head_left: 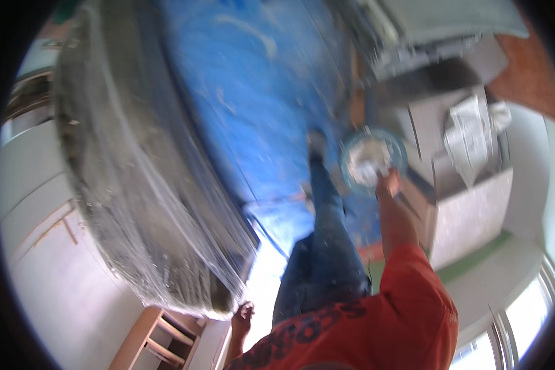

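Note:
My right hand (390,182) is closed at the near rim of a round blue-green bucket (345,161). A whitish, lumpy material (369,159) fills part of the bucket. The hand appears to carry it, though blur hides the exact grip and any handle. Low on the left, my left hand (243,310) hangs with loosely bent fingers and no visible object in them. Close to it is the lower end of a large, long piece of furniture wrapped in clear plastic sheeting (160,228).
A blue sheet (246,74) covers the floor ahead, with pale smears on it. Pale boxes (472,213) stand at the right, one bearing a white bag or paper (468,135). A wooden shelf unit (145,336) is at lower left, and windows (524,308) are at lower right.

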{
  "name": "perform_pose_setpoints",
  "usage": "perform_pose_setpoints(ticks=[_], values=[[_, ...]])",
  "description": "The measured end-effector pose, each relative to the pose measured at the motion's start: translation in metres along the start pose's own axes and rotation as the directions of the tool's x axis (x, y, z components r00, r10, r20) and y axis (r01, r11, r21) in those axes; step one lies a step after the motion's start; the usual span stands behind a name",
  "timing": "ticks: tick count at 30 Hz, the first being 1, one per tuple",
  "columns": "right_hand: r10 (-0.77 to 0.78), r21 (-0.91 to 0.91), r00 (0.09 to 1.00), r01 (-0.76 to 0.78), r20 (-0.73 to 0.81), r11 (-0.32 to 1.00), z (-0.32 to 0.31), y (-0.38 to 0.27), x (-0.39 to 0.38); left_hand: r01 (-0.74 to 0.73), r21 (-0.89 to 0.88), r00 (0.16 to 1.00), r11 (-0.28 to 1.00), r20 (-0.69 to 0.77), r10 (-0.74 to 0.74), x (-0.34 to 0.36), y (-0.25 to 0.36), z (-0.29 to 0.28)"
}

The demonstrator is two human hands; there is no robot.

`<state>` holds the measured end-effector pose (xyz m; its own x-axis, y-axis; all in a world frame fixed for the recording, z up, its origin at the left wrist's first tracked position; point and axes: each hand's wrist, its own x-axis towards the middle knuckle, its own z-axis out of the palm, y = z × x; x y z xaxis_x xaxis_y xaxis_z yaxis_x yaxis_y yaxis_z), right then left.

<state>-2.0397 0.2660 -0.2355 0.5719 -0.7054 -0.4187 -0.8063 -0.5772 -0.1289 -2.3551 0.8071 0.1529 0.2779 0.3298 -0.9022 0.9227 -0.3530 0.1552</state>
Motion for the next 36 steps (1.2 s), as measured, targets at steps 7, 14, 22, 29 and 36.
perform_pose_setpoints(ticks=[7, 14, 22, 29, 36], values=[[-0.101, 0.331, 0.995, 0.089, 0.020, 0.939, -0.092, -0.071, -0.090, -0.274, 0.095, 0.955, 0.957, -0.087, 0.282, 0.047, 0.098, -0.032], [-0.722, 0.842, 0.661, 0.259, 0.202, 0.473, -0.225, -0.239, -0.169, -0.645, -0.118, 0.763, 0.755, -0.147, 0.629, 0.052, 0.351, -0.091], [-0.950, 0.938, 0.082, 0.153, 0.300, 0.310, -0.354, -0.460, -0.216, -0.480, -0.664, 0.723, 0.574, 0.072, 0.687, 0.024, 0.496, -0.151], [-0.750, 0.779, 0.335, 0.070, 0.570, 0.623, -0.327, -0.600, -0.217, -0.640, -0.597, 0.682, 0.483, -0.152, 0.716, 0.089, 0.568, -0.236], [-0.755, 0.845, 0.437, -0.453, 0.489, 0.285, -0.327, -0.759, -0.194, -0.654, -0.684, 0.639, 0.324, -0.271, 0.720, 0.163, 0.683, -0.393]])
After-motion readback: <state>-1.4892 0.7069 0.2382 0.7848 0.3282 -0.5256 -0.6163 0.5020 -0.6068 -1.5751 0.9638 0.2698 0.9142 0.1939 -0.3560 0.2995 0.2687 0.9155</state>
